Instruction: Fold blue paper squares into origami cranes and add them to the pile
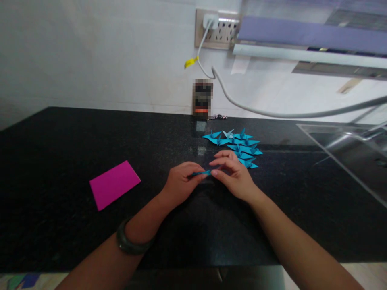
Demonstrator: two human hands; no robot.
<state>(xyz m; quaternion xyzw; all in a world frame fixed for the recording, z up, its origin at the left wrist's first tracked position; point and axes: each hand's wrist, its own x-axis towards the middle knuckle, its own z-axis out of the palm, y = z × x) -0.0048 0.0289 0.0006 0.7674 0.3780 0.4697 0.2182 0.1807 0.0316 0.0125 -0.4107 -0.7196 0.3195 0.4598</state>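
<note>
The person has two hands in view, one left hand (183, 179) and one right hand (235, 177), and one bracelet (133, 246). Between the hands there is one piece of blue paper (207, 172). Roughly nine blue cranes (219, 141) lie grouped, overlapping too much for an exact count, with one pale crane (228, 134) among them. There is one pink stack of paper (115, 185), its sheets uncountable, plus one plug (211, 21), one cord (263, 112), one yellow tag (190, 63) and one sink (347, 161).
</note>
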